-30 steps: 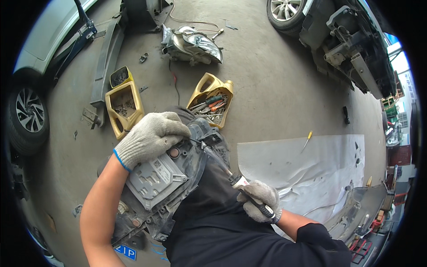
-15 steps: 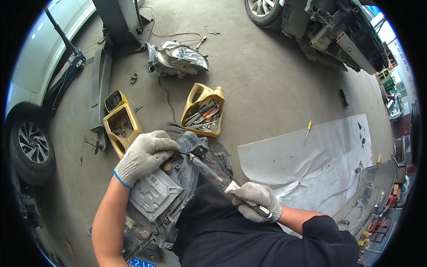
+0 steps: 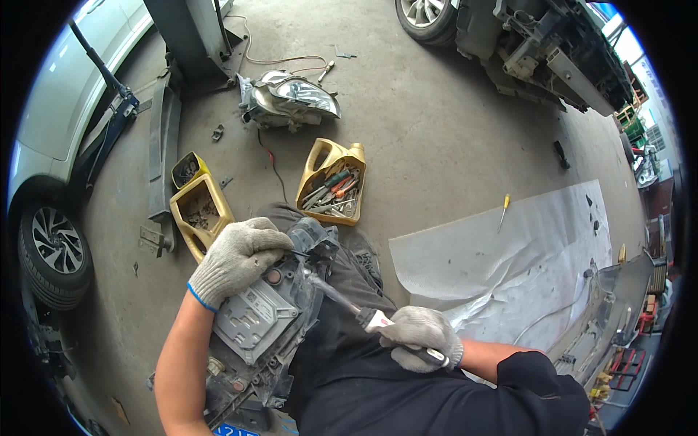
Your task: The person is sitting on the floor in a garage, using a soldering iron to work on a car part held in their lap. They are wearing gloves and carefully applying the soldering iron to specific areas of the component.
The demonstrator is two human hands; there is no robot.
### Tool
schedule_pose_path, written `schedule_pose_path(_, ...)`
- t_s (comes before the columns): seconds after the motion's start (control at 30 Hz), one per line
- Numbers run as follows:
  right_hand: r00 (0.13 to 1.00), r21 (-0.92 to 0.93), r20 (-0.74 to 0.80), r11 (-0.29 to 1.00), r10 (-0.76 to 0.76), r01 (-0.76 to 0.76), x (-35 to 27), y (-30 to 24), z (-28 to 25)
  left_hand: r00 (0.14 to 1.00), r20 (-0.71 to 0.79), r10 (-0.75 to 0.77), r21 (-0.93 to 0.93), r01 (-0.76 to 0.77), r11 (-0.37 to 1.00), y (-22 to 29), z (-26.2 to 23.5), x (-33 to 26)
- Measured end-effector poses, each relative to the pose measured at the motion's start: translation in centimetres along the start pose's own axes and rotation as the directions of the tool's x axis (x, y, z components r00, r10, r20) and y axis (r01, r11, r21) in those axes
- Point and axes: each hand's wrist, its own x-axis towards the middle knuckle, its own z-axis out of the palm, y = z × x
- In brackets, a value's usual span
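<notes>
Lying creased between three and four o'clock from the middle of the view, a pale sheet (image 3: pixel 436 269) spreads beside the person. Between seven and eight o'clock, a dark plastic housing (image 3: pixel 305 309) slants across the lap. At one o'clock from the housing stands a cut-open yellow jug (image 3: pixel 347 150) holding hand tools (image 3: pixel 340 189). The left hand (image 3: pixel 243 258), in an off-white knitted glove with a blue cuff, comes up from seven o'clock and lies over the housing, back upward, pointing toward two o'clock. Its fingers are curled and drawn together, pinching a thin dark rod (image 3: pixel 300 253). The right hand (image 3: pixel 422 338), gloved likewise, enters from four o'clock with its knuckles up, fingers wrapped closed round the handle of a long tool (image 3: pixel 374 320). The tool's pale shaft runs toward ten o'clock, its tip over the housing and just beside the left fingertips; contact I cannot tell. Smallest, the rod juts toward three o'clock.
</notes>
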Motion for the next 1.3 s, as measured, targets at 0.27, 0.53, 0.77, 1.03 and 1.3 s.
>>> schedule_pose_path(0.27,0.998,-0.042,-0.062,0.999,-0.033,0.030,0.9,-0.7,-1.0,0.997,-0.020,0.068,0.090,-0.066,0.994,0.2,0.0,-0.2)
schedule_pose_path(0.53,0.996,-0.046,-0.067,0.997,0.062,-0.065,0.7,-1.1,-1.8,0.985,-0.049,0.165,0.340,-0.139,0.930,0.4,0.3,-0.7)
schedule_pose_path(0.77,0.967,0.176,-0.148,0.968,0.207,-0.180,-1.2,-1.3,-2.6,0.956,-0.072,0.286,0.445,-0.225,0.867,-0.2,0.8,-0.7)
schedule_pose_path(1.03,0.932,0.363,-0.326,0.931,0.157,-0.029,0.8,0.6,-3.8,0.966,-0.069,0.251,0.399,-0.204,0.894,-2.2,0.4,-1.1)
schedule_pose_path(1.3,0.957,0.306,-0.183,0.938,0.225,-0.162,5.7,0.0,-2.4,0.997,-0.076,-0.013,0.275,0.034,0.961,-4.1,-1.2,-4.6)
